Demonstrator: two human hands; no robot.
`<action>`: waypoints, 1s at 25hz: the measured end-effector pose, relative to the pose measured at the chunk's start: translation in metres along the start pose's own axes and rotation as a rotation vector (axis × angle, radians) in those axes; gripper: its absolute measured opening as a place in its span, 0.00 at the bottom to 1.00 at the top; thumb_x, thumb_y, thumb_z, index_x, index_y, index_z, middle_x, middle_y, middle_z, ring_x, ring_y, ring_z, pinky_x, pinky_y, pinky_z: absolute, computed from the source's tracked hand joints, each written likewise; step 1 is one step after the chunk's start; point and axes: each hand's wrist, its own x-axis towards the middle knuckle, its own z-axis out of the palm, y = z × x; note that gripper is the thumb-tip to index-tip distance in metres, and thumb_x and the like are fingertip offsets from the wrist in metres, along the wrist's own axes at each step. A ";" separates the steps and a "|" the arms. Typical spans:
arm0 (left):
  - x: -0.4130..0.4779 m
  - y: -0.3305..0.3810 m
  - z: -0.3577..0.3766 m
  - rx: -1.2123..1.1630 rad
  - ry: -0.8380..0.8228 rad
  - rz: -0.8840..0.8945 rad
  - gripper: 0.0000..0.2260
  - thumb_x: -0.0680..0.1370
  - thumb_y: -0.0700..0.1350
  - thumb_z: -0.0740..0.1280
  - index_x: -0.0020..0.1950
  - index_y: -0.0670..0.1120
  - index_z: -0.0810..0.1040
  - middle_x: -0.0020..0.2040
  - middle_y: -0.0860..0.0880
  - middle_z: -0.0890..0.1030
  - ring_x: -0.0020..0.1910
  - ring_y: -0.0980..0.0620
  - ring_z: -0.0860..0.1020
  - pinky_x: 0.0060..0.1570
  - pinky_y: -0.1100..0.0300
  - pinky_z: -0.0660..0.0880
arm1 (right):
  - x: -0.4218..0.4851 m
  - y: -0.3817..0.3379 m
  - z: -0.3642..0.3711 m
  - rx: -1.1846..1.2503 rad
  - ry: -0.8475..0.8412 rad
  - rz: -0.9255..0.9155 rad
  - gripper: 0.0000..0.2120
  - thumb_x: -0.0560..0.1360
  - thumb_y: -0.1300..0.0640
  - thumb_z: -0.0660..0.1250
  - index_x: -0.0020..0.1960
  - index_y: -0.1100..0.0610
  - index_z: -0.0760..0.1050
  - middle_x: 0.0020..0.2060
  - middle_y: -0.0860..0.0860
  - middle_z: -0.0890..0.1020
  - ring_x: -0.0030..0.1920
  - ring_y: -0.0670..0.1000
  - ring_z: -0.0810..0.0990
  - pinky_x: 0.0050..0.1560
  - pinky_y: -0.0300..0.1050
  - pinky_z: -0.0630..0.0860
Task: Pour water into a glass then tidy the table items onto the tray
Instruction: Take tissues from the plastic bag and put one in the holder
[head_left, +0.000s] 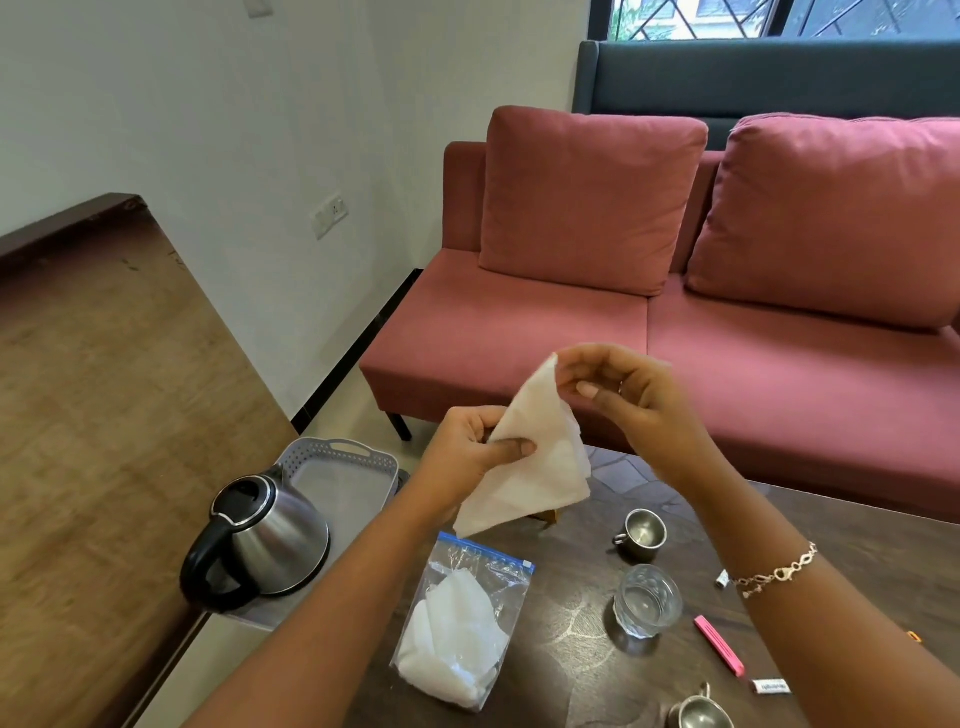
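Both my hands hold a white paper napkin (535, 457) in the air above the dark table (582, 649). My left hand (478, 449) pinches its left edge. My right hand (618, 389) pinches its top corner. Below it lies a clear zip bag (467, 623) with more white napkins inside. A clear glass (647, 600) stands to the right of the bag. A steel kettle (265, 540) with a black handle sits on the grey perforated tray (337, 457) at the left.
A small steel cup (641, 532) stands beyond the glass, another steel cup (698, 712) at the bottom edge. A pink stick (719, 644) and a small white packet (771, 687) lie at the right. A red sofa (675, 322) faces the table; a wooden counter (104, 415) runs along the left.
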 end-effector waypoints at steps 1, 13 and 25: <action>0.000 -0.001 0.001 -0.100 0.030 -0.034 0.07 0.72 0.35 0.69 0.48 0.44 0.80 0.44 0.47 0.84 0.45 0.48 0.81 0.45 0.54 0.78 | -0.001 0.004 0.000 0.121 0.030 0.079 0.12 0.74 0.65 0.64 0.56 0.58 0.75 0.49 0.56 0.82 0.52 0.52 0.81 0.54 0.44 0.78; -0.002 -0.030 0.021 -0.729 0.341 -0.216 0.08 0.73 0.31 0.66 0.45 0.44 0.78 0.36 0.51 0.85 0.38 0.52 0.83 0.38 0.57 0.82 | -0.030 0.041 0.041 0.294 0.242 0.445 0.09 0.68 0.71 0.69 0.41 0.58 0.78 0.32 0.49 0.84 0.35 0.45 0.83 0.33 0.37 0.79; 0.041 -0.075 -0.053 0.036 0.167 -0.108 0.09 0.71 0.36 0.71 0.49 0.45 0.77 0.43 0.51 0.79 0.43 0.55 0.76 0.41 0.61 0.75 | 0.003 0.088 0.037 -0.616 0.288 0.188 0.08 0.69 0.68 0.69 0.45 0.60 0.83 0.39 0.51 0.84 0.37 0.45 0.78 0.37 0.30 0.71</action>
